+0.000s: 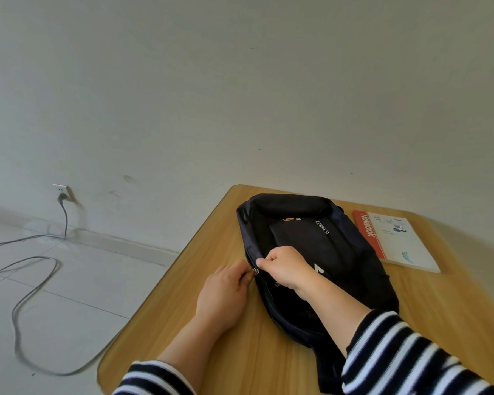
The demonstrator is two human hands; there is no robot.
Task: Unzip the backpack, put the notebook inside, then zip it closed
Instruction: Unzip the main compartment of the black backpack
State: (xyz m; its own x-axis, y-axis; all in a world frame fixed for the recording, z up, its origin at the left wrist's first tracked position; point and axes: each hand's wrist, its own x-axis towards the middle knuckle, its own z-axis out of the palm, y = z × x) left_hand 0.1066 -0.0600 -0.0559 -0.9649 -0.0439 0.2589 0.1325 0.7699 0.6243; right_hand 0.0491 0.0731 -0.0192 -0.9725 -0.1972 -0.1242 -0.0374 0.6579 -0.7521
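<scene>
— Why are both hands bunched at the left edge of the backpack (311,252)?

— That edge is where the zipper runs. The left hand (223,297) has its fingers closed narrow on the small metal zipper pull (255,271), and the right hand (285,269) crosses over the bag and pinches the black fabric just beside it. I'd say the right one is there to keep the cloth taut so the slider can travel (a slack bag tends to snag).

— So the bag isn't open yet?

— I can't tell how far the zip has gone; the seam is dark and the hands cover most of it. My guess is the unzipping is only starting.

— And the notebook?

— The notebook (396,240) lies flat on the tabletop (268,366), just to the right of the bag towards the far side, red spine facing the backpack, untouched by either hand. Parked there, it's out of the zipper's way but within easy reach of the right hand once the opening is wide enough.

— Why is the bag lying flat?

— Probably for steadiness: flat on the wood, it can't tip while being tugged. It sits near the table's left side, though not over the edge.
</scene>
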